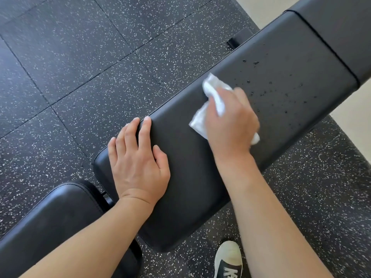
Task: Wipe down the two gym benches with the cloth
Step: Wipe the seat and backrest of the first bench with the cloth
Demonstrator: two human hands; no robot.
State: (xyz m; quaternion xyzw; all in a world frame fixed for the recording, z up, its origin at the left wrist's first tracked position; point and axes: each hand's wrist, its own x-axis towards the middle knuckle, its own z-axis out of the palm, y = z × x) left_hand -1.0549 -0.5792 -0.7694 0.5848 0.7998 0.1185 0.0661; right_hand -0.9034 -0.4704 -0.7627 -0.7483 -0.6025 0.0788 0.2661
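A black padded gym bench (281, 63) runs diagonally from the lower middle to the upper right. My right hand (230, 123) grips a crumpled white cloth (212, 91) and presses it onto the pad's middle. Small liquid droplets (271, 85) speckle the pad just beyond the cloth. My left hand (138, 157) lies flat on the near left edge of the same pad, fingers straight, holding nothing. A second black pad (56, 215) sits at the lower left, partly under my left forearm.
Speckled black rubber floor tiles (80, 77) surround the bench. A black bench foot (239, 39) shows beyond the pad's far edge. My shoe (228, 259) stands on the floor below the bench. Pale flooring (261, 9) lies at the upper right.
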